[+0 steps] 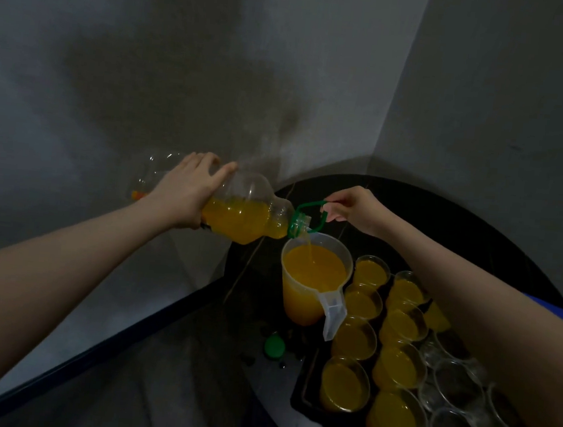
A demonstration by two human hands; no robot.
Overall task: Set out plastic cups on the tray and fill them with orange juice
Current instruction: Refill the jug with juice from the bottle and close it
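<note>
Our left hand point(186, 190) gripped the tilted bottle point(238, 216) with spread fingers, our right hand point(353, 208) pinched its green handle point(311, 212), and juice ran into the nearly full jug point(313, 278) beside the tray point(301, 387) of cups point(346, 384). We judged it best to lift the neck slowly before the jug overflowed.

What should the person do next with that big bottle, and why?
Probably tip the bottle back upright soon: the jug it pours into looks nearly full, while several cups on the tray are empty, so the jug could fill those.

Plain indoor corner, bare grey walls point(184, 66); round dark table point(445, 208), tray point(301, 387) of juice cups point(346, 384)
</note>
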